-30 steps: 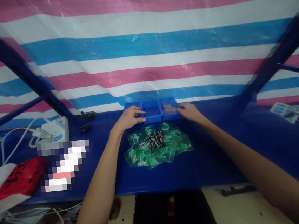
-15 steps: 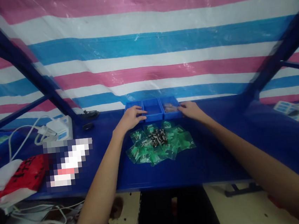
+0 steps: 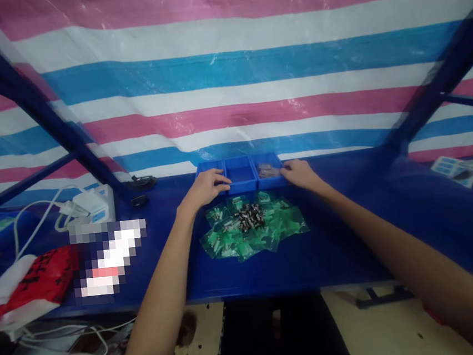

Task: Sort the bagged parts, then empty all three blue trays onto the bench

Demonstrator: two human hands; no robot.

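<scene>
Three small blue bins stand in a row at the back of the table. My left hand (image 3: 207, 188) is at the front of the left bin (image 3: 209, 165), its fingers stretched to the right and apart from the thumb. Between my hands is the middle bin (image 3: 240, 186); no contents show in it. My right hand (image 3: 300, 173) has its fingers closed on the right side of the right bin (image 3: 268, 182), which contains brownish pieces (image 3: 266, 170). Nearer me lies a pile of clear green packets (image 3: 243, 246), with small dark and silver parts (image 3: 251, 217) heaped on top.
On the left are a white power strip (image 3: 104, 204) with cables, a red and white bag (image 3: 51, 273), a blurred-out item and a dark object (image 3: 139, 201). A labelled card (image 3: 455, 170) with a cable lies far right. Blue frame posts rise on both sides before a striped sheet.
Little differs. The view has shifted slightly, and both hands stay at the bins in nearly the same pose.
</scene>
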